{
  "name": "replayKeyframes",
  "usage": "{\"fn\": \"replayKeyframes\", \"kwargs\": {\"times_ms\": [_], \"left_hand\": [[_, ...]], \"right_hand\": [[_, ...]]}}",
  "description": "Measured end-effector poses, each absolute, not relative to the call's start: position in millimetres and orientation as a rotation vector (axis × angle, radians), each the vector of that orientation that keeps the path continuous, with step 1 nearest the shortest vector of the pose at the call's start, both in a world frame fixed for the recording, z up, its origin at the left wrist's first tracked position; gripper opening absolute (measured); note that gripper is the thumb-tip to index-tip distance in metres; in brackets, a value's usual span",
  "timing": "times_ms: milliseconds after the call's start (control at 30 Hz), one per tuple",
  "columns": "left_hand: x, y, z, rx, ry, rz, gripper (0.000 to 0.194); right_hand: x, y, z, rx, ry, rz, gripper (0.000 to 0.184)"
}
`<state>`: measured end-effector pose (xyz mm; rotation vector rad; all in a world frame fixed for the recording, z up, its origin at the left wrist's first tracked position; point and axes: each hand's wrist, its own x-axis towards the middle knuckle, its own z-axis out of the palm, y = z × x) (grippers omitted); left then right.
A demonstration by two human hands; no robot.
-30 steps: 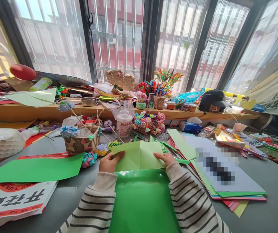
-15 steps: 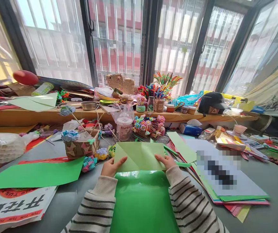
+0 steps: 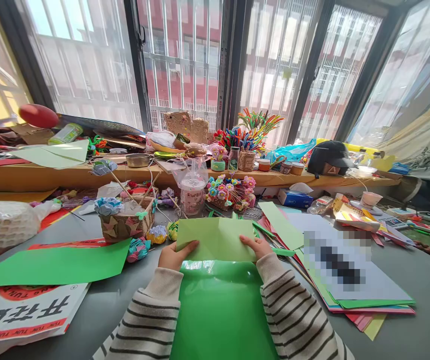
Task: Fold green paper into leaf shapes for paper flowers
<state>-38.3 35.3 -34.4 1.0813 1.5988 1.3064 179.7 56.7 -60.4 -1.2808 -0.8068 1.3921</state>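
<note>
A light green sheet of paper [image 3: 217, 237] is held up in front of me between both hands. My left hand [image 3: 173, 255] pinches its left edge, thumb on the near face and fingers behind. My right hand [image 3: 258, 247] grips the right edge the same way. Faint crease lines run across the sheet. Below it lies a glossy green mat [image 3: 222, 310], stretching toward me between my striped sleeves. Green paper strips [image 3: 282, 252] show just right of my right hand.
On the right is a stack of coloured paper [image 3: 372, 285]; a green sheet [image 3: 57, 262] lies left over a white printed bag [image 3: 30, 315]. Behind stand a basket with paper flowers [image 3: 126, 225], a lidded cup [image 3: 192, 195], crocheted flowers [image 3: 230, 192] and a blue tissue box [image 3: 295, 198].
The light green sheet has shifted slightly and its crease near the middle catches the light differently. Both hands keep their hold on its edges.
</note>
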Motion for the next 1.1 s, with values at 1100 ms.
{"fn": "replayKeyframes", "kwargs": {"times_ms": [1100], "left_hand": [[-35.5, 37.4, -38.4, 0.896, 1.386, 1.354, 0.027]], "right_hand": [[183.6, 54.8, -57.1, -1.472, -0.974, 1.263, 0.036]]}}
